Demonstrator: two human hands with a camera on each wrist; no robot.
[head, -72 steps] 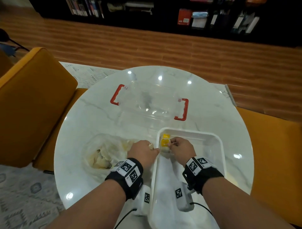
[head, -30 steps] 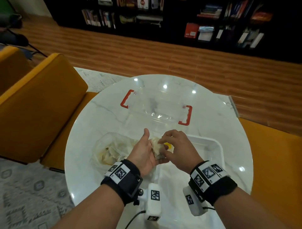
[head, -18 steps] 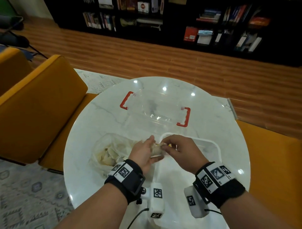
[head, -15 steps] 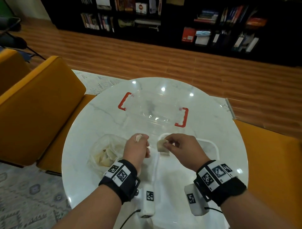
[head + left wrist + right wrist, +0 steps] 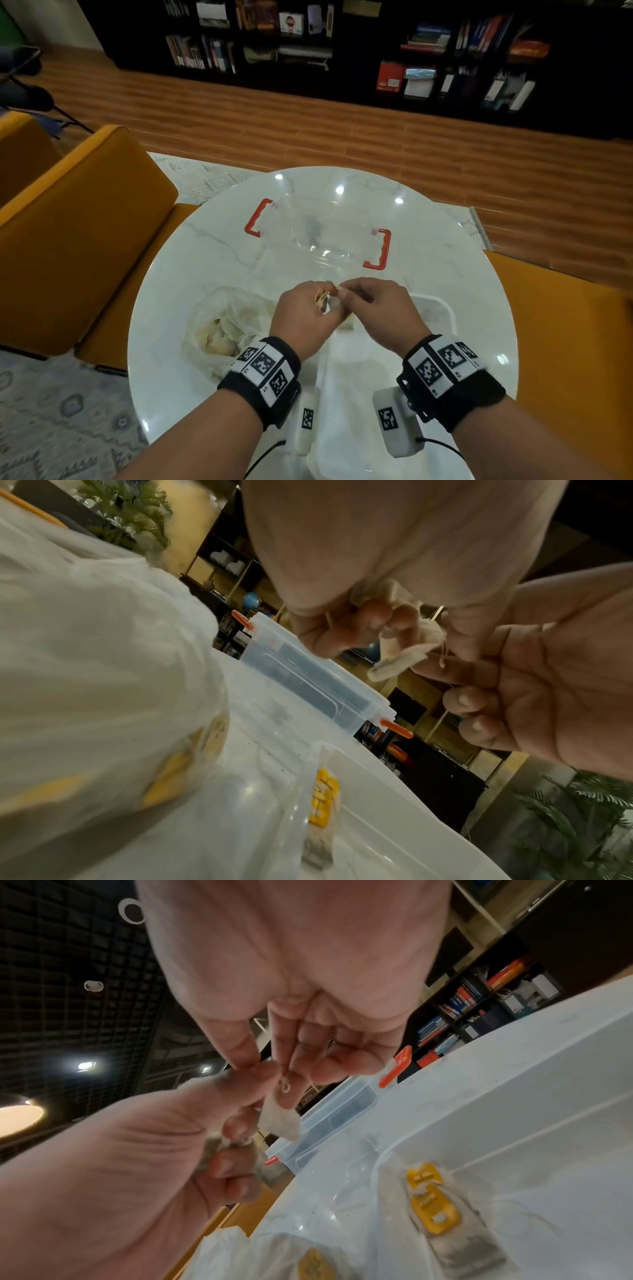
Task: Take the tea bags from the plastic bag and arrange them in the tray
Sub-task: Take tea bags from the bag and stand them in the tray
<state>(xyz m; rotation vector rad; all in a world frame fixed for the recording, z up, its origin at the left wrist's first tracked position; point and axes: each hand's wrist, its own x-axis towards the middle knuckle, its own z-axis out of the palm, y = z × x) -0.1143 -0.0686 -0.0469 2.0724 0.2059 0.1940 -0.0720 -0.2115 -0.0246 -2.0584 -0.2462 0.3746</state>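
My left hand [image 5: 322,303] curls round a small bunch of pale tea bags [image 5: 387,601] above the tray's far left corner. My right hand [image 5: 342,291] meets it and pinches the string of one tea bag [image 5: 279,1121], which dangles between the two hands. The clear plastic bag [image 5: 222,325] with several more tea bags lies on the table left of my left hand. The white tray [image 5: 443,310] sits under my right hand. In the tray lie tea bags with yellow tags [image 5: 431,1204], also seen as yellow tags [image 5: 323,802] in the left wrist view.
A clear lidded container with red handles [image 5: 318,233] stands on the round white marble table [image 5: 191,260] beyond the hands. Orange chairs [image 5: 78,222] flank the table on both sides. Dark bookshelves [image 5: 445,51] line the far wall.
Half a second ago the hands were slightly apart, each holding a tea bag. Now they have come together, and the right fingers pinch a string at the left hand's bunch.
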